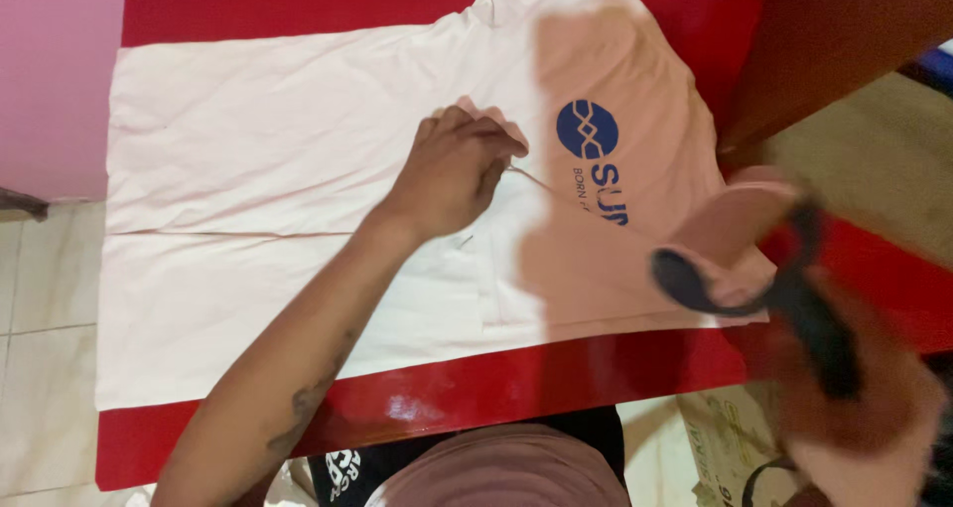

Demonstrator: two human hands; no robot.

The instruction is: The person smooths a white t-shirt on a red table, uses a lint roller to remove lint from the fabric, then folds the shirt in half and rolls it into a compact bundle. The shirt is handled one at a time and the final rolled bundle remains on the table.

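Observation:
A pale pink T-shirt (248,169) lies spread flat on a red table (556,368), with a round blue print (588,130) on its chest. My left hand (452,174) rests on the middle of the shirt and pinches a small fold of fabric between its fingertips. My right hand (874,408) is at the lower right, blurred, closed around the black handle of a pink iron-like object (735,239). That object hangs tilted over the shirt's right edge and casts a shadow across the printed part.
A pink wall (50,70) and pale floor tiles (40,348) lie to the left of the table. A brown wooden surface (844,30) stands at the upper right. A printed paper bag or box (725,437) sits on the floor at the bottom right.

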